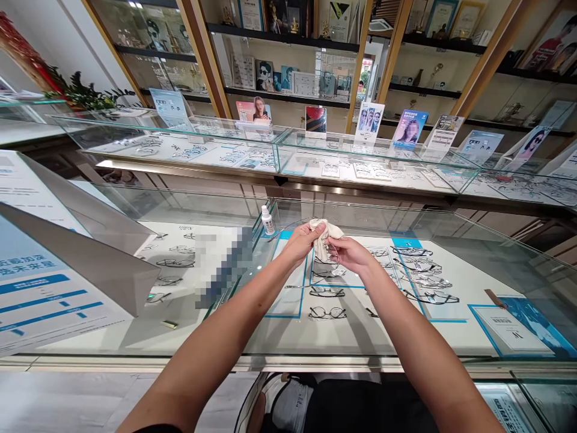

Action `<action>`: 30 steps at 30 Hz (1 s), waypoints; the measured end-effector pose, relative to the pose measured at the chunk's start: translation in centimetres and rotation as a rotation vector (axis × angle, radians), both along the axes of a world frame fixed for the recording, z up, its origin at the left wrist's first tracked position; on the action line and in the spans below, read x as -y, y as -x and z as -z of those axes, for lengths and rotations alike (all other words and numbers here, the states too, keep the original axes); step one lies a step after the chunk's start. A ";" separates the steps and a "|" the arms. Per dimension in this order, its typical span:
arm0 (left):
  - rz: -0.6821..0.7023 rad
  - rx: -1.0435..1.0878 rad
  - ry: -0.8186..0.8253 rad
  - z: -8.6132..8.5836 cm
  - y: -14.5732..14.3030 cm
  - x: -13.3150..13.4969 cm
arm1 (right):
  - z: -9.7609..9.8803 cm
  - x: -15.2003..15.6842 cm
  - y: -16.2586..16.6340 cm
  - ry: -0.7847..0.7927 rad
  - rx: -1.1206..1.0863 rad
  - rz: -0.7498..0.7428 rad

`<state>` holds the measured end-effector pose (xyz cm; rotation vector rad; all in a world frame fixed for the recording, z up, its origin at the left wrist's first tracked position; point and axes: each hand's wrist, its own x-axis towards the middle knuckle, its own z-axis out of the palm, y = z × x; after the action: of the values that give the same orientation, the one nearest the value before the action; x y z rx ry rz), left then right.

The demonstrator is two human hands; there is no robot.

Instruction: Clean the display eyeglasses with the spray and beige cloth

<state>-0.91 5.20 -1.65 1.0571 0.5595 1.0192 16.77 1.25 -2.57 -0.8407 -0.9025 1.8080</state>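
Over the glass display case, my hands meet at a crumpled cream cloth (332,231). My left hand (300,243) is closed on it, bunching the cloth between thumb and fingers. Just to the right, my right hand (354,255) pinches at the lower edge of the cloth. A thin wire-like frame by its fingertips looks like a pair of eyeglasses, mostly hidden by cloth and fingers. A white spray bottle (267,221) stands upright to the left of my hands. Beneath them, inside the case, lie dark-rimmed eyeglasses (327,313) and several other pairs.
Large folded cardboard signs (67,264) stand on the glass at left. A small gold-coloured object (170,324) lies near them. More eyeglasses (426,264) and a framed card (509,329) fill the case's right side. Behind runs another glass counter (311,165) with upright advertising cards.
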 end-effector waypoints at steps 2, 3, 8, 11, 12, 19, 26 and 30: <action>-0.011 -0.009 -0.001 0.0 0.1 -0.1 | 0.1 -0.1 0.0 -0.001 -0.007 0.007; 0.003 -0.005 -0.004 -0.1 0.2 -0.1 | 0.1 -0.1 -0.1 -0.001 -0.014 0.011; 0.183 0.022 -0.014 -0.6 1.3 -0.4 | 0.2 -0.3 -0.4 0.009 -0.048 0.029; 0.182 0.017 -0.020 -0.3 1.4 -0.6 | 0.2 -0.3 -0.3 0.019 -0.055 0.013; 0.152 0.016 -0.019 -0.2 1.3 -0.6 | 0.2 -0.2 -0.2 0.021 -0.058 0.009; -0.064 -0.021 0.011 0.7 0.1 -0.4 | 0.0 0.1 0.1 0.003 -0.072 -0.001; -0.038 0.053 0.018 0.3 0.4 -0.5 | 0.2 0.0 0.2 0.013 -0.074 -0.013; 0.092 0.046 0.029 -0.4 1.2 -0.3 | 0.3 0.0 0.3 0.026 -0.078 -0.028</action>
<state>-2.12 5.47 -1.26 1.0225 0.4828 0.9499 16.46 1.25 -2.90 -0.7725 -0.8460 1.8673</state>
